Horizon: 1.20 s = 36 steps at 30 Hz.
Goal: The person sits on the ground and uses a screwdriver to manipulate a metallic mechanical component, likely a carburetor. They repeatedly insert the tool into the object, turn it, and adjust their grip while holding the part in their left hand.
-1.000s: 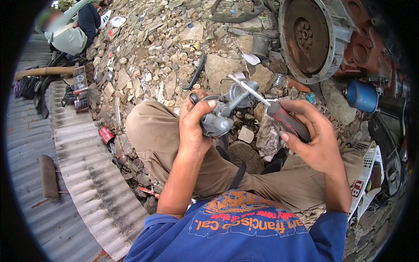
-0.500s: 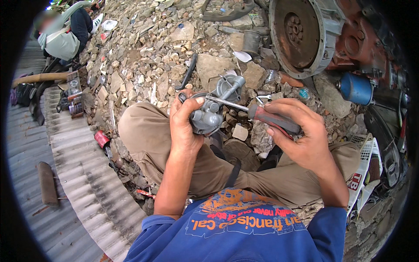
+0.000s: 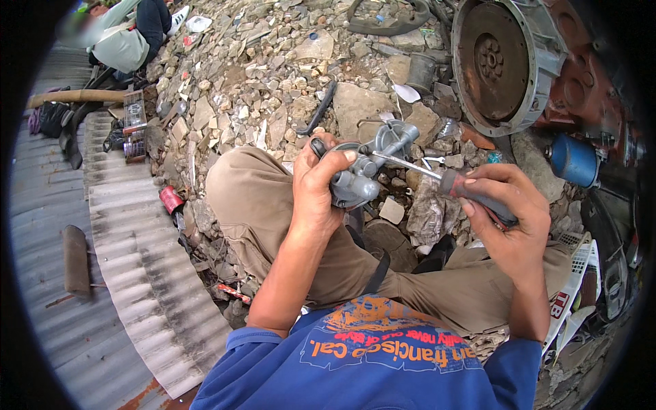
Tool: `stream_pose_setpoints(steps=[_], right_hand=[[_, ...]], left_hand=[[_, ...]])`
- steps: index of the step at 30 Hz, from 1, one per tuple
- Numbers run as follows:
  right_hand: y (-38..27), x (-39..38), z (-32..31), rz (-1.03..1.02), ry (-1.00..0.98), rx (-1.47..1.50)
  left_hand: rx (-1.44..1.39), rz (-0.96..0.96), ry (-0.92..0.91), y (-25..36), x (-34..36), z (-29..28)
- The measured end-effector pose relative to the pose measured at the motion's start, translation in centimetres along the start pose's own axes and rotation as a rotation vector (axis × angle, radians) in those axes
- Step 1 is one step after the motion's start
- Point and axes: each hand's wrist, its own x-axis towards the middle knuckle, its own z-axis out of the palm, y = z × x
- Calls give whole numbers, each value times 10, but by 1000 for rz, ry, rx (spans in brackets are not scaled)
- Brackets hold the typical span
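Note:
My left hand [image 3: 318, 183] is closed around a grey cast-metal engine part [image 3: 357, 186] with rounded caps and a wire bail at its far end. The thumb presses on its upper side, and the palm hides some of the casting. In my right hand [image 3: 516, 215] is a screwdriver [image 3: 488, 199] with a black and red handle, the fingers wrapped about the grip. Its steel shaft points left, with the tip at the part's upper face, close to a round boss. Whether the tip sits in a screw, I cannot tell.
Rubble lies ahead, with a small wrench [image 3: 434, 162] and a black rubber strip [image 3: 318, 109]. An engine with a flywheel [image 3: 495, 65] and a blue filter [image 3: 572, 160] stands right. Corrugated sheets [image 3: 140, 253] and a seated person [image 3: 123, 44] are left.
Both hands and the metal part sit further right in the picture, as does the background. The part has tilted, and the screwdriver's handle has drawn slightly away from it.

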Motion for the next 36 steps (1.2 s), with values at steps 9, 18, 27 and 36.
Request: stream_pose_setpoints(steps=[9,18,27,36], right_hand=[[-1,0,4,-75,-16,-20],[-2,0,-2,-197,-67,-192],[-2,-9,5,-235,-179,-369],[30,-31,37,698,-182,718]], left_hand=[[10,-8,-54,-2,-2,0],[133,65,-73,-2,-3,-2],[606,345,-97,5,-6,-4],[809,609,-63,15,-16,-10]])
